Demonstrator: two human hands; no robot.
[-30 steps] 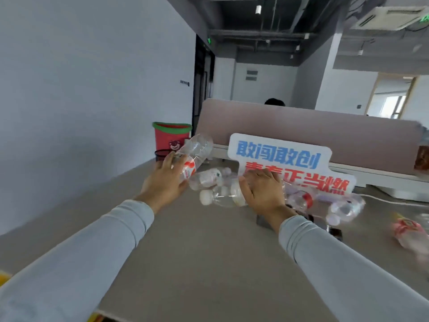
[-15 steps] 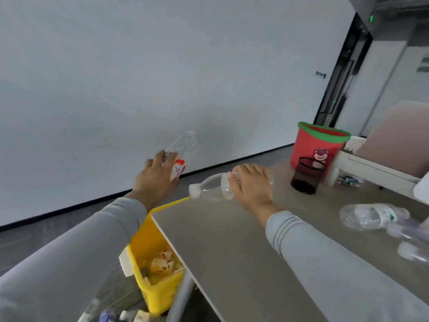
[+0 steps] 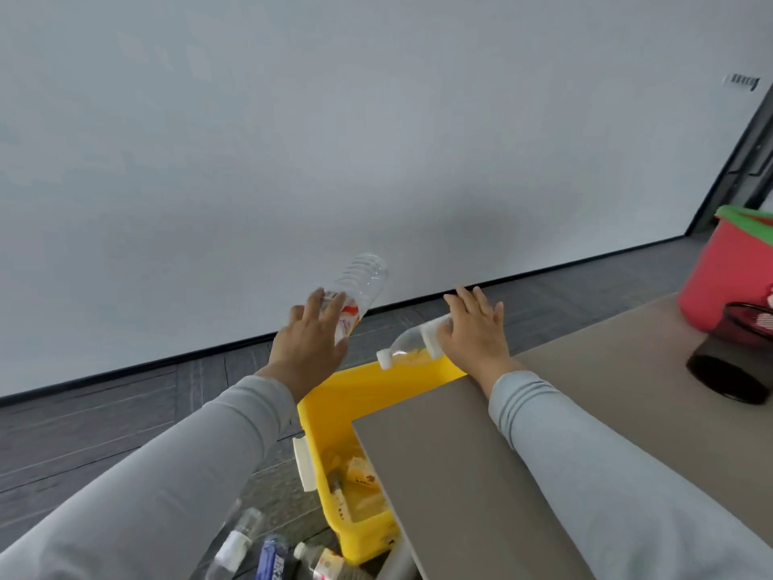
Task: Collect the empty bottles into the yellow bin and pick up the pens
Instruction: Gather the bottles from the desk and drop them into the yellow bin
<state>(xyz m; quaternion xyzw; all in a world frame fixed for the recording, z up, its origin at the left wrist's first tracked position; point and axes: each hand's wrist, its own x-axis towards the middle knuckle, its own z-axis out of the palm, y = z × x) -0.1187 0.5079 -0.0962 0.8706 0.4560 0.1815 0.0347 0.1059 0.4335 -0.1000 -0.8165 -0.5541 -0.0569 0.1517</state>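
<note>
The yellow bin (image 3: 334, 401) stands on the floor beside the table corner, with wrappers inside. My left hand (image 3: 307, 345) is raised over the bin's far left side and holds a clear empty bottle with a red label (image 3: 362, 286), its base pointing up. My right hand (image 3: 477, 332) hovers over the bin's far rim with fingers spread straight. A second clear bottle with a white cap (image 3: 412, 347) sits just under and left of its palm, cap tilted down over the bin. No pens are visible.
The grey table (image 3: 481, 462) fills the lower right. A dark mesh cup (image 3: 736, 362) and a red bucket with a green rim (image 3: 728, 270) stand on its far right. Several bottles (image 3: 267, 554) lie on the floor near the bin. A white wall rises behind.
My view has swung left and down from the desk to the bin. Both hands carried their bottles over the bin, and my right hand's fingers have spread off its bottle.
</note>
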